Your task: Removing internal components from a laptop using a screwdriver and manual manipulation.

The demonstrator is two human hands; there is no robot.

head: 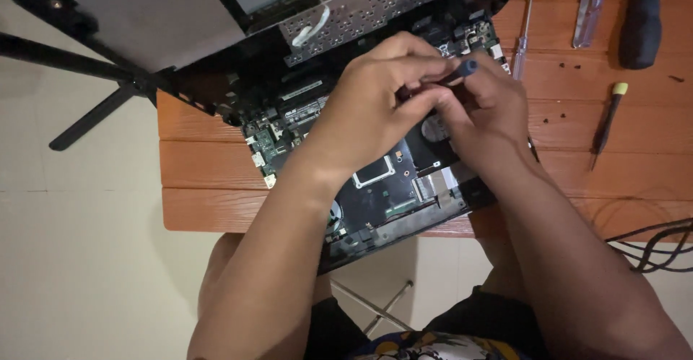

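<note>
An opened laptop (pixel 375 201) lies on the orange wooden table (pixel 209 179), its green and black circuit board exposed. Both hands meet above the board's middle. My left hand (pixel 375 103) has its fingers closed around the dark handle of a screwdriver (pixel 462 67), whose blunt end sticks out between the hands. My right hand (pixel 484 107) wraps around the same tool from the right. The screwdriver's tip is hidden under the hands. The removed keyboard panel (pixel 368 10) leans at the back with a white ribbon cable (pixel 312 29).
To the right lie a clear-handled screwdriver (pixel 521 42), a pair of tweezers (pixel 588 6), a thick black handle (pixel 641 20) and a yellow-capped screwdriver (pixel 608 118). Small screws (pixel 570 64) are scattered there. Black cables (pixel 660 248) hang at the right edge. A tripod leg (pixel 86 122) stands left.
</note>
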